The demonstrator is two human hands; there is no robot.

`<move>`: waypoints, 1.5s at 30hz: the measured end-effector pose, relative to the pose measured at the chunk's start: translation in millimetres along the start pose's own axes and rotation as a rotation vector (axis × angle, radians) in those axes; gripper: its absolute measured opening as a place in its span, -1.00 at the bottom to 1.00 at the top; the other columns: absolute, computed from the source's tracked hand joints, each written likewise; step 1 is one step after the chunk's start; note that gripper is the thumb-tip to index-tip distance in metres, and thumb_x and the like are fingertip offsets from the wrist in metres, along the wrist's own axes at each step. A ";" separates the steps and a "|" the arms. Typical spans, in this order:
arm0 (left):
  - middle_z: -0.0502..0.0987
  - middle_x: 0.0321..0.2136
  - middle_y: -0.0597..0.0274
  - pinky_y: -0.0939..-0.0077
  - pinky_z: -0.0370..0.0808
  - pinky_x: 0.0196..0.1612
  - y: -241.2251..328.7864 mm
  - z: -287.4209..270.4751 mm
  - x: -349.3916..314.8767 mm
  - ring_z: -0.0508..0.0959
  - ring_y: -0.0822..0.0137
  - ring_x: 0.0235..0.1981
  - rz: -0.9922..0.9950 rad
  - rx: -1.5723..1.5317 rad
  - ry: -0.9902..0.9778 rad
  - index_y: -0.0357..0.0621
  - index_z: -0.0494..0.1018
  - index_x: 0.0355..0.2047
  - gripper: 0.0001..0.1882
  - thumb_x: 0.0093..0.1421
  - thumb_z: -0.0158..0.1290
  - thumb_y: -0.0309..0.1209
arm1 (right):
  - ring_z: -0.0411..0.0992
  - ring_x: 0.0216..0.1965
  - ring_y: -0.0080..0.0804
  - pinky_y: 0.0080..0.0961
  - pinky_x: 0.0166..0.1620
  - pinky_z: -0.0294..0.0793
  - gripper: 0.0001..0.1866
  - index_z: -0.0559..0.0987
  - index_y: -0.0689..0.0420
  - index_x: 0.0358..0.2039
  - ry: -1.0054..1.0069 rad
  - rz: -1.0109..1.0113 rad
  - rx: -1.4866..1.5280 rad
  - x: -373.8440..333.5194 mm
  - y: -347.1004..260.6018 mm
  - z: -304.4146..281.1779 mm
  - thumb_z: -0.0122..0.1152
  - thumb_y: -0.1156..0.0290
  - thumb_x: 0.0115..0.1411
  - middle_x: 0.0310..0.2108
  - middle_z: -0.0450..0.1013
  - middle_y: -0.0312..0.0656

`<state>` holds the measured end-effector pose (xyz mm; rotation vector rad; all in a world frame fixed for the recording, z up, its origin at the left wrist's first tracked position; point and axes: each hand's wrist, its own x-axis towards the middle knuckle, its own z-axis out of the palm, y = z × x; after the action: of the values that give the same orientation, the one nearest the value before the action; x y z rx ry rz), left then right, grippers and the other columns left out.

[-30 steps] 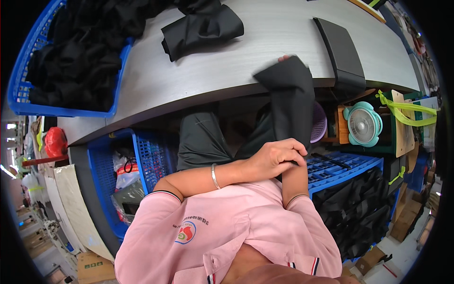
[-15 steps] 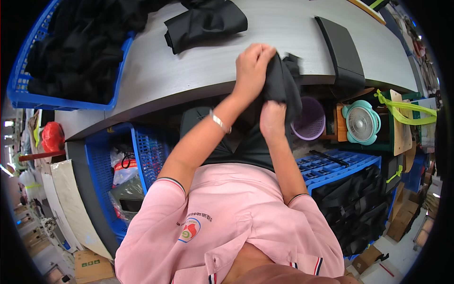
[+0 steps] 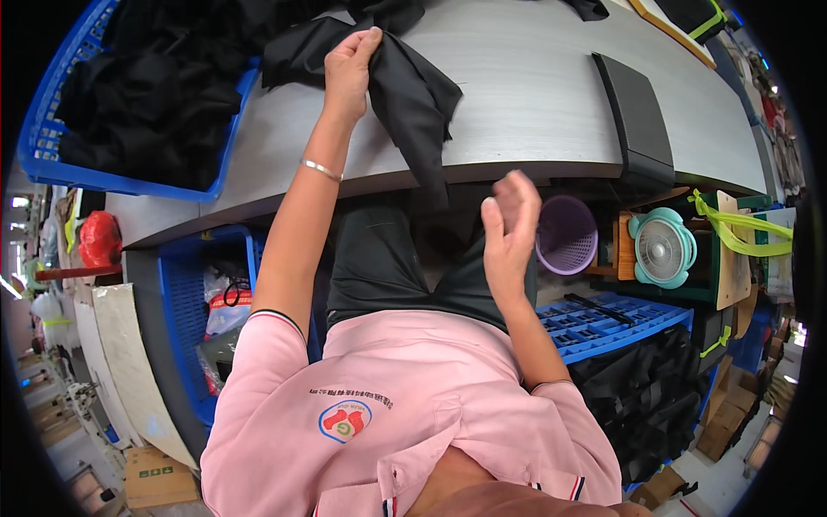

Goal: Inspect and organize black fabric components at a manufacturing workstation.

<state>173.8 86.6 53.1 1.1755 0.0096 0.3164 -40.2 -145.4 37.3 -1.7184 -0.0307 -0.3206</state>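
Note:
My left hand (image 3: 349, 76), a silver bracelet on its wrist, is closed on a piece of black fabric (image 3: 412, 96) over the table. A pointed end of that cloth hangs down past the table's near edge. Beneath and left of the hand lies more black cloth (image 3: 293, 52), though where one piece ends and the other begins is hard to tell. My right hand (image 3: 513, 233) hovers above my lap, apart from the fabric, fingers loosely spread and slightly blurred, holding nothing.
A blue basket (image 3: 226, 164) heaped with black cloth stands on the table's left. A dark angled panel (image 3: 633, 112) sits at the right edge. Below are a purple wastebasket (image 3: 567, 234), a teal fan (image 3: 662, 247) and a blue crate (image 3: 603, 323) beside more black fabric.
My left hand has carried the black fabric away from my lap, up and left onto the table. My right hand has let go of it and opened, staying near my lap.

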 end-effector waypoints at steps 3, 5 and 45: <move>0.58 -0.48 0.44 0.67 0.42 -0.33 27.4 36.8 -53.6 0.47 0.59 -0.45 0.080 0.193 -0.072 -0.26 0.64 -0.31 -0.82 0.26 0.19 -0.37 | 0.25 0.25 -0.07 -0.22 0.25 0.27 -0.38 0.25 0.32 0.24 0.108 -0.289 -0.223 31.4 -12.6 9.2 0.25 0.44 0.23 0.25 0.16 0.10; 0.59 -0.48 0.39 0.65 0.42 -0.33 36.2 59.3 -93.1 0.48 0.57 -0.44 0.214 0.416 -0.233 -0.25 0.66 -0.32 -0.85 0.23 0.19 -0.41 | 0.25 0.24 0.00 -0.19 0.26 0.26 -0.31 0.22 0.37 0.24 0.116 -0.419 -0.287 53.1 -21.0 19.8 0.25 0.54 0.12 0.31 0.05 0.16; -0.34 0.48 0.36 0.23 0.05 0.37 0.5 73.7 -148.8 -0.22 0.29 0.47 -0.741 -0.311 -0.327 0.24 -0.32 0.46 -0.23 0.39 -0.23 0.06 | 0.48 -0.26 -0.55 -0.61 -0.24 0.43 -0.77 0.52 0.26 -0.12 -0.150 0.535 0.082 -27.4 55.3 -24.0 -0.05 0.38 0.43 -0.23 0.54 -0.18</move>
<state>44.1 -16.9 59.0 0.8315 0.1044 -0.5134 -60.1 -174.1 -19.0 -1.5975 0.2979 0.2028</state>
